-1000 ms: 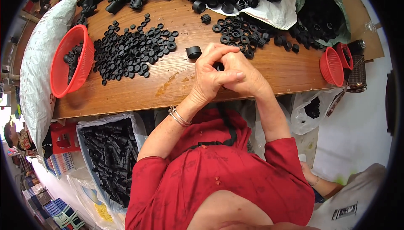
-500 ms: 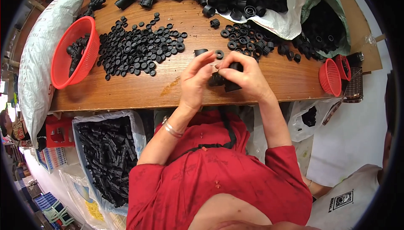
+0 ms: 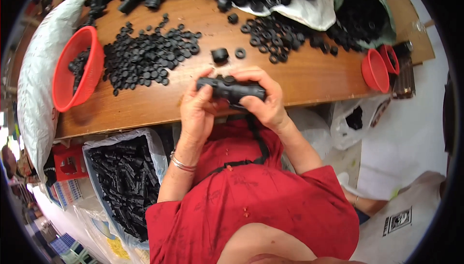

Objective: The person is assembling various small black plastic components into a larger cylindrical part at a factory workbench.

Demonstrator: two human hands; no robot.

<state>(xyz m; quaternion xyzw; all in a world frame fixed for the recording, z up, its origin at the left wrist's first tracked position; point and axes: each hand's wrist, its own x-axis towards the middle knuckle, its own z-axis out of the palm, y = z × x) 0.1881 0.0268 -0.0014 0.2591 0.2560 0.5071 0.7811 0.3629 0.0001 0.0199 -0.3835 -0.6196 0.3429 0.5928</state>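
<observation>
Between both hands I hold a black scope-shaped tube level above the table's near edge. My left hand grips its left end, thumb on the near side. My right hand wraps the right end, with its thumb pressed along the tube. Just beyond my hands, a short black cylinder and a black ring lie on the wooden table. Farther left spreads a heap of small black caps. Loose black rings are scattered at the far right.
A red basket with black parts stands at left beside a white sack. Open sacks of black parts fill the back right, near small red baskets. Below the table is a lined bin of black parts. Another person's sleeve shows lower right.
My left hand, apart from the tube before, now holds its left end. The tube has been turned level and lies more plainly in view. The whole view has shifted slightly.
</observation>
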